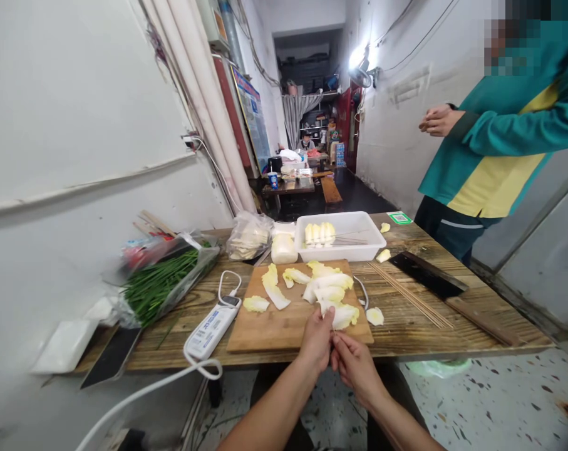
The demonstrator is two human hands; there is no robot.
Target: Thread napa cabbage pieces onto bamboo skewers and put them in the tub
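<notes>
My left hand (318, 335) is closed on the white stem of a napa cabbage leaf (344, 316) at the near right of the wooden cutting board (265, 335). Just beside it, my right hand (356, 364) pinches what looks like the end of a thin skewer, mostly hidden by the fingers. More cabbage leaves (328, 282) overlap beyond my hands, and a separate leaf (275, 288) lies farther left on the board. Behind the board, a white plastic tub (340, 252) holds several skewered cabbage pieces (320, 234).
Bamboo skewers (413, 297) and a cleaver (427, 275) lie to the right. A power strip (213, 329) with a white cable and bagged green chives (164, 279) are at left. Behind the board sits a plastic bag (250, 237). A person (500, 125) stands at the right.
</notes>
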